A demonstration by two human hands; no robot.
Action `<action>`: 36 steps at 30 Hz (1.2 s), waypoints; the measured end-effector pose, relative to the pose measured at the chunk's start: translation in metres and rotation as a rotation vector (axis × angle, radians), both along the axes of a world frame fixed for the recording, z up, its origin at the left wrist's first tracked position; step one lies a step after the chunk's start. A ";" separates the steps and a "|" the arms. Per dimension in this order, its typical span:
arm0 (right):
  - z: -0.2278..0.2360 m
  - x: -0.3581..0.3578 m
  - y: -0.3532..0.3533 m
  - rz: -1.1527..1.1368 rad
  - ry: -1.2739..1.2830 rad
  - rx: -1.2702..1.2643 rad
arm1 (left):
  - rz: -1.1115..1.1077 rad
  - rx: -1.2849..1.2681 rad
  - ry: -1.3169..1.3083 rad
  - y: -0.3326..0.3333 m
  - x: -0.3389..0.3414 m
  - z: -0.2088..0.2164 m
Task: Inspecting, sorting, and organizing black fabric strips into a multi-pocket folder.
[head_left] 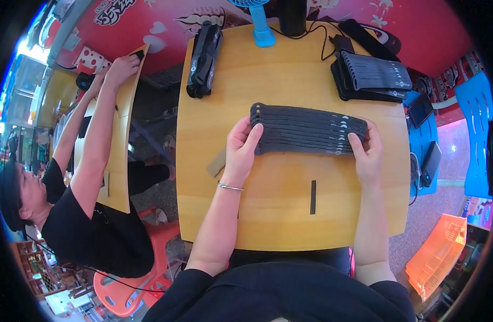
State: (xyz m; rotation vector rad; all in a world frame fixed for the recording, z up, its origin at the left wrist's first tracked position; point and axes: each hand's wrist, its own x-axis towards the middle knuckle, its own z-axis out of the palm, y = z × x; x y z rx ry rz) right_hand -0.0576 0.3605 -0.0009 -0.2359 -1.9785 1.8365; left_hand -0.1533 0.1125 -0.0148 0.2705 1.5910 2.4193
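A fanned stack of flat black fabric pieces (303, 131), with small white prints near the right end, is stretched level above the wooden table (278, 214). My left hand (242, 142) grips its left end, thumb on top and fingers behind. At the other end my right hand (369, 147) holds the stack the same way. Below it, a short black strip (313, 197) lies on the tabletop. Beside my left wrist, a brown flat piece (217, 163) is partly covered by that arm.
Similar black pieces are piled (372, 75) at the back right, and a black bundle (204, 61) lies at the back left. A blue fan (262, 29) and cables stand at the far edge. A co-worker (96, 214) works at the left table; an orange basket (439, 255) is right.
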 end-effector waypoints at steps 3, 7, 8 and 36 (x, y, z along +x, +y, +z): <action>-0.001 0.000 0.000 0.009 0.008 -0.026 | -0.044 0.014 0.016 -0.004 -0.001 -0.005; -0.001 0.000 0.000 0.003 -0.001 -0.026 | -0.037 0.011 0.006 -0.003 0.001 -0.005; -0.001 0.001 0.000 0.001 -0.002 -0.021 | -0.046 0.000 0.007 -0.004 0.001 -0.006; -0.005 -0.001 0.000 -0.002 -0.042 -0.050 | -0.021 -0.028 -0.018 -0.004 0.000 -0.006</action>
